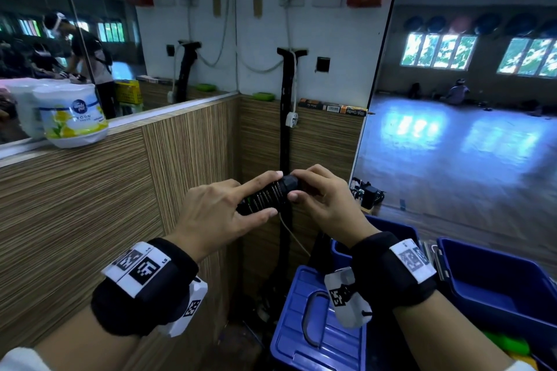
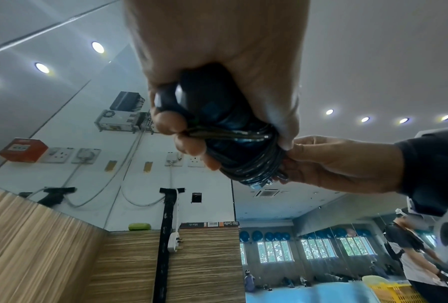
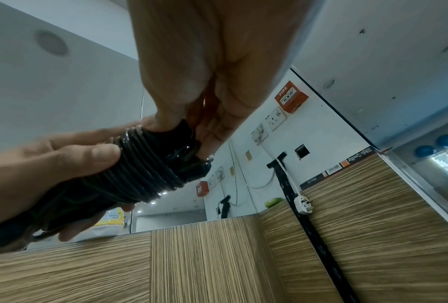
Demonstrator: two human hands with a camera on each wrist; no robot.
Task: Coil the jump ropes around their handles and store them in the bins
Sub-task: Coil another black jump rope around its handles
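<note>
- The left hand [image 1: 221, 211] wraps the black handles [image 1: 265, 197] of the jump rope; the forefinger lies along the top, the thumb presses underneath, and the other fingers curl round the far side, hidden from the head view.
- The right hand [image 1: 324, 202] pinches the handles' right end, thumb below and fingers over the top; in the right wrist view its fingertips [image 3: 207, 143] cover the cap, so what they pinch there is hard to make out.
- The thin dark rope [image 3: 145, 164] lies in tight coils around the handles, held in the air in front of the wood-grain panel [image 1: 90, 205].
- A pale cord [image 1: 294, 235] drops from under the hands; its lower end is hidden behind the right wrist.
- Below sit a blue bin [image 1: 497, 280], cut off at the right edge, and a blue lid [image 1: 301, 340], partly covered by the right forearm.
- On the ledge to the left stands a white tub [image 1: 72, 117].
</note>
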